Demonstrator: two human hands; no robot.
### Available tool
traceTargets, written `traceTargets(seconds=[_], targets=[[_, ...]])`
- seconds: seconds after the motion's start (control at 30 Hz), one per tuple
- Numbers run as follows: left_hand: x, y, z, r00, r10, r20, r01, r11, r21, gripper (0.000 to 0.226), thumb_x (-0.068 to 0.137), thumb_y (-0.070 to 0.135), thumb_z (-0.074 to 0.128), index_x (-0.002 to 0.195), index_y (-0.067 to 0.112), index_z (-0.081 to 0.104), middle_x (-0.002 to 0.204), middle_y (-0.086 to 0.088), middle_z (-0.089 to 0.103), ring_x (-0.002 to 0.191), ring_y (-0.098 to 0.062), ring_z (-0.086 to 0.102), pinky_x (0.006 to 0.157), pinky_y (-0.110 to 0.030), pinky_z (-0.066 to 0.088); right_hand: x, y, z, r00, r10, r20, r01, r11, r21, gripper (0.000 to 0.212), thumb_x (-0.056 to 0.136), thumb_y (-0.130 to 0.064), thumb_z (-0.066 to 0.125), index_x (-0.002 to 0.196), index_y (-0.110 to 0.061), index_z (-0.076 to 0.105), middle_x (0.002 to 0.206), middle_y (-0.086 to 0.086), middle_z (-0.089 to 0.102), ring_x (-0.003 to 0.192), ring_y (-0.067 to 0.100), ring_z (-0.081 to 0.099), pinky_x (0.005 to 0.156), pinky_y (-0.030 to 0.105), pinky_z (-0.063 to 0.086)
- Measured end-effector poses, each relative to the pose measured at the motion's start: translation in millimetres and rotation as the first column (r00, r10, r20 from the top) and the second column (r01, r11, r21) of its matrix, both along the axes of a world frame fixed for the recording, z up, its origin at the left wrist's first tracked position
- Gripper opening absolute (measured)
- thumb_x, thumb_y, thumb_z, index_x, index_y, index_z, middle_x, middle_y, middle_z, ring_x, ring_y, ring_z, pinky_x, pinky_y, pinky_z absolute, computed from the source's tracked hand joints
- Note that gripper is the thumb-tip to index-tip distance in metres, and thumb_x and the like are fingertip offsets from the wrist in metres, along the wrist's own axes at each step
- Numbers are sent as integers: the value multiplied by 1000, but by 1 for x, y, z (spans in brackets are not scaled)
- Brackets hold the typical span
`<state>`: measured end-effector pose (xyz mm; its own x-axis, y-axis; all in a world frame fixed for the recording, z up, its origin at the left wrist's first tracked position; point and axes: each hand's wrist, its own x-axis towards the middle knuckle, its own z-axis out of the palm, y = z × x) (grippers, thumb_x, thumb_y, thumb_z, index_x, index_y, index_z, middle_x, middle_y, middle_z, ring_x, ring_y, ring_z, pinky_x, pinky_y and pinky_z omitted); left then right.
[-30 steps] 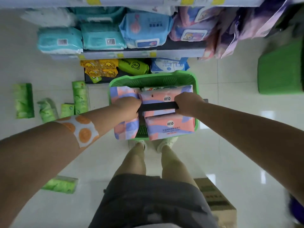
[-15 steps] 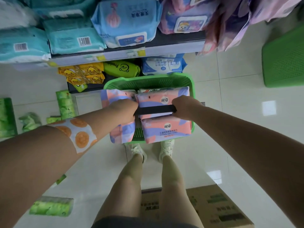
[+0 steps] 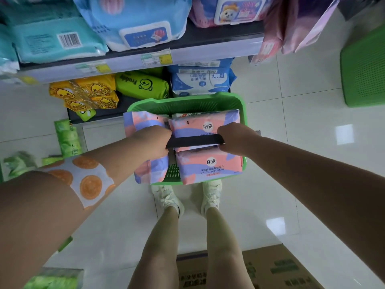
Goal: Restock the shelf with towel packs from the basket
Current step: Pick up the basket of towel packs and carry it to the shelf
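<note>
Underfoot: cardboard box [image 3: 250, 270], glossy white floor tiles [image 3: 291, 184]. Ahead, left hand [image 3: 154, 140] and right hand [image 3: 235, 138] both curled round flat black handle [image 3: 194, 140] of green perforated plastic basket [image 3: 187, 103]. Inside, soft pink-and-lilac towel packs [image 3: 208, 165], glossy wrap, directly beneath hands. Beyond, shelf [image 3: 208, 53] with blue, teal, yellow soft packs. Green packs [image 3: 67, 136] on floor at left.

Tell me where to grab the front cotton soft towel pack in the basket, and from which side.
Grip the cotton soft towel pack by its near long edge, from above: it lies flat, label up, overhanging the green basket rim, clear of the black handle.
</note>
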<state>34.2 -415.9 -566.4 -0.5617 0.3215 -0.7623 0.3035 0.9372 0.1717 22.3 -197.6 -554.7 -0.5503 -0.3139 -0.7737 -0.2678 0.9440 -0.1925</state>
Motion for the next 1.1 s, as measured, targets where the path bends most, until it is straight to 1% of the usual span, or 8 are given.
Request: traceTargets(seconds=[0.2, 0.33, 0.53, 0.63, 0.77, 0.87, 1.0, 1.1], targets=[[10, 6, -12, 1000, -6, -4, 6, 1000, 3, 12, 88, 19, 52, 96, 10, 50, 66, 3, 36, 73, -23, 46, 61, -28, 32, 7, 6, -17, 1000, -7, -21, 7, 1000, 3, 17, 89, -20, 50, 102, -11, 54, 72, -2, 42, 78, 22, 49, 61, 28, 37], [19, 2, -9, 998, 43, -35, -43, 999, 2, 16, 88, 20, 51, 101, 10, 49, 87, -8, 55, 78, -30, 54, 61, -31, 38, 12, 6, -18, 999, -35, -16, 34, 999, -32, 17, 88, -25, 54, 98, -13, 53, 80, -1, 47, 90, 24, 57, 64, 28, 38], [69, 7, -14, 999, 5, -53, -3, 1000, 31, 24, 88, 21, 50, 108, 9, 46, 106, -8, 56, 97, -27, 58, 65, -30, 38, 43, 12, -22, 992, -44, 115, 49, 998, -36, 28, 82, -35, 61, 98, -12, 57, 87, 1, 54, 88, 20, 54, 70, 28, 44], [86, 11, -18, 999, 8, -48, -8, 1000, 9, 24, 88, 19, 48, 110, 10, 45, 104, -8, 55, 97, -26, 57, 66, -30, 39, 55, 14, -29, 978, -81, 191, 89, 995, -34, 28, 81, -37, 61, 94, -12, 58, 88, 2, 55, 86, 20, 51, 69, 28, 41], [100, 12, -24, 996, 66, -52, -64, 997, 41, 28, 83, 18, 58, 108, 9, 50, 95, -10, 58, 88, -29, 60, 63, -30, 40, 61, 4, -42, 948, 2, 319, 0, 1000, -6, 45, 83, -44, 58, 111, -8, 58, 107, 7, 59, 98, 23, 54, 78, 31, 44], [110, 13, -24, 995, 45, -85, -37, 996, 85, 28, 67, 13, 73, 87, 8, 55, 77, -9, 58, 67, -29, 62, 50, -30, 37, 66, -3, -54, 918, 6, 396, -21, 999, 35, 47, 82, -50, 57, 100, -6, 61, 90, 5, 55, 83, 21, 52, 70, 29, 42], [118, 19, -28, 997, 74, -32, -72, 996, 43, 22, 84, 14, 51, 105, 8, 49, 99, -10, 57, 92, -27, 59, 65, -29, 33, 71, -6, -67, 893, -13, 449, -26, 996, 80, 43, 79, -53, 59, 72, -10, 53, 72, 1, 49, 74, 21, 50, 62, 27, 38], [122, 19, -31, 994, 100, -44, -97, 994, 55, 21, 83, 13, 50, 103, 7, 51, 97, -11, 59, 92, -29, 59, 67, -30, 36, 73, -6, -72, 884, -18, 467, -25, 996, 86, 42, 79, -53, 59, 76, -12, 52, 72, -1, 48, 77, 20, 51, 66, 28, 41]])
